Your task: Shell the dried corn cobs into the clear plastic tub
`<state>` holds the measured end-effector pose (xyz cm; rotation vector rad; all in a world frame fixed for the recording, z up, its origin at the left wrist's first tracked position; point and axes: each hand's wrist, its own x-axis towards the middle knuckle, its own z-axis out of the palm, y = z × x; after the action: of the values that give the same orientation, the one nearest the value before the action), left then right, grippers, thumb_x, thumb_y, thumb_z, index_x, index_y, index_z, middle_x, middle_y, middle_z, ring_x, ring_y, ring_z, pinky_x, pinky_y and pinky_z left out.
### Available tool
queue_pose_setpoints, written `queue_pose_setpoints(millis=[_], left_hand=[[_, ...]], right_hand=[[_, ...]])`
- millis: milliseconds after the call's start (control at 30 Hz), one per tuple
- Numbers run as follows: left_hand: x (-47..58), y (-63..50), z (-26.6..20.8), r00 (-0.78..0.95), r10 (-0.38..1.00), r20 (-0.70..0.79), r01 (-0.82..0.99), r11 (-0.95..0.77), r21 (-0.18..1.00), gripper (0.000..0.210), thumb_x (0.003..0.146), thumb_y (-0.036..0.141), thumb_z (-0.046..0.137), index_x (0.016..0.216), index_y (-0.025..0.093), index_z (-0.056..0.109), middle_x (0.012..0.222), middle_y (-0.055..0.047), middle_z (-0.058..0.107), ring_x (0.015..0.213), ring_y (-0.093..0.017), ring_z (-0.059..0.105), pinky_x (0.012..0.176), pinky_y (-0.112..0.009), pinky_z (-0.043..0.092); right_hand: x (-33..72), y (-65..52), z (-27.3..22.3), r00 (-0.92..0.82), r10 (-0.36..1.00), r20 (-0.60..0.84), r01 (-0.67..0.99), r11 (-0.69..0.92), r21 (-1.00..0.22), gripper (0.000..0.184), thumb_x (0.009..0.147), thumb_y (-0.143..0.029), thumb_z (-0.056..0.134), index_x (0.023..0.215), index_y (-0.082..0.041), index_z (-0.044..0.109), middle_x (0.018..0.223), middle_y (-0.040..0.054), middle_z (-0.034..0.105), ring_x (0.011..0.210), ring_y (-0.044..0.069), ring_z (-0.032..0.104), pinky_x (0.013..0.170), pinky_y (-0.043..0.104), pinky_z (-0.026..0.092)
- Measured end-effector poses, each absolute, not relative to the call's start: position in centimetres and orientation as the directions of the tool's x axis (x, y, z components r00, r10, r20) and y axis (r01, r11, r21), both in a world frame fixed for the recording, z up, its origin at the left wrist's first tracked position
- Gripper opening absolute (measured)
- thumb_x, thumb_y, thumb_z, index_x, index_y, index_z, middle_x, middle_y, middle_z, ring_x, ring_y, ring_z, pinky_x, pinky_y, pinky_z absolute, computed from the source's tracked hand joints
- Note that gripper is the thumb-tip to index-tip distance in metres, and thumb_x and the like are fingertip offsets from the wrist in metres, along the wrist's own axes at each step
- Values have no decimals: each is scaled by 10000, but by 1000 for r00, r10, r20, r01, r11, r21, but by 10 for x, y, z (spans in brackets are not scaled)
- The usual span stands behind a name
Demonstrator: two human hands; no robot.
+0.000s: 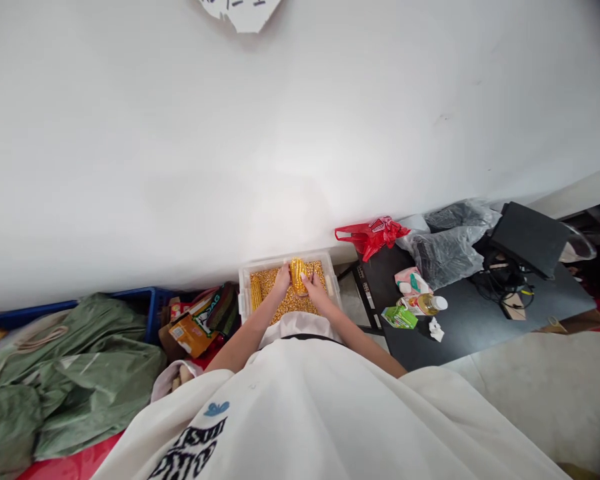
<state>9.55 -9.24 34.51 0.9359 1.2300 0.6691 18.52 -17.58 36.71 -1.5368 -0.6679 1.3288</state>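
An ear of corn [297,272] with yellow kernels is held upright between my hands, above a clear plastic bin [244,308]. My left hand [282,279] is closed on its left side. On the lower right side of the ear, my right hand [314,288] is closed with the thumb against the kernels. A thin dark sliver shows by the right fingers, too small to make out. Loose corn kernels [266,280] cover the inside of the bin. A second ear of corn [256,292] lies along the bin's left wall.
A white wall [205,167] rises behind the bin. Right of it, a black table [460,340] carries a red plastic bag [373,235], a bottle [430,305], a green packet [400,317] and cables. To the left are packaged goods [195,330] and green cloth [95,373] by a blue crate [153,313].
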Motion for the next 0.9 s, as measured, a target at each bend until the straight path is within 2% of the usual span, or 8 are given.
queue_pose_setpoints(millis=[67, 200, 400, 600, 700, 800, 833, 900], left_hand=[[95, -92, 345, 245, 850, -466, 72, 463, 883, 481, 818, 566, 375, 895, 145, 597, 847, -106, 648, 739, -210, 608, 670, -329, 485], [97, -90, 348, 244, 912, -329, 180, 291, 940, 412, 790, 548, 464, 866, 166, 596, 966, -108, 644, 886, -214, 590, 805, -308, 453], [91, -90, 346, 218, 922, -321, 259, 262, 930, 484, 828, 578, 350, 810, 159, 591, 922, -128, 649, 939, -250, 581, 926, -373, 383], [79, -89, 344, 237, 931, -278, 459, 145, 876, 481, 821, 597, 371, 798, 175, 601, 894, -152, 657, 933, -296, 599, 894, -383, 390], [72, -88, 346, 290, 927, -237, 488, 70, 870, 462, 815, 591, 394, 763, 186, 609, 841, -143, 658, 922, -308, 601, 880, -390, 387], [62, -86, 351, 318, 920, -228, 500, 42, 865, 449, 803, 591, 429, 702, 194, 611, 702, -111, 639, 839, -298, 616, 852, -382, 395], [59, -85, 354, 319, 920, -225, 516, 31, 856, 453, 812, 588, 419, 719, 192, 618, 665, -100, 629, 803, -290, 620, 838, -378, 401], [52, -82, 362, 342, 919, -195, 528, -17, 849, 445, 828, 570, 414, 885, 188, 634, 701, -82, 646, 770, -265, 626, 820, -365, 415]], right_hand=[[184, -176, 370, 256, 873, -416, -176, -381, -908, 334, 788, -534, 493, 845, -242, 342, 1005, 47, 485, 921, 182, 560, 612, 345, 573], [181, -179, 372, 239, 875, -420, -93, -410, -907, 353, 774, -547, 503, 813, -239, 337, 955, 38, 493, 861, 178, 551, 623, 371, 573], [178, -183, 371, 222, 888, -403, -87, -394, -915, 342, 776, -534, 513, 782, -243, 334, 859, 17, 456, 757, 159, 519, 593, 362, 563], [184, -186, 374, 178, 896, -406, -66, -401, -914, 327, 766, -527, 543, 810, -243, 386, 820, 16, 446, 702, 140, 489, 525, 284, 542], [190, -186, 374, 115, 898, -425, -67, -420, -905, 332, 765, -526, 551, 813, -239, 393, 805, 9, 432, 682, 130, 487, 510, 274, 539], [194, -185, 374, 89, 897, -434, -111, -424, -899, 347, 767, -531, 550, 788, -235, 370, 790, -7, 412, 650, 119, 486, 503, 291, 545], [196, -185, 375, 90, 895, -436, -138, -422, -896, 350, 767, -533, 550, 784, -234, 368, 792, -9, 413, 646, 118, 489, 506, 302, 549], [198, -186, 375, 95, 892, -442, -186, -420, -888, 350, 763, -535, 553, 784, -232, 379, 808, -6, 433, 655, 121, 504, 520, 320, 557]])
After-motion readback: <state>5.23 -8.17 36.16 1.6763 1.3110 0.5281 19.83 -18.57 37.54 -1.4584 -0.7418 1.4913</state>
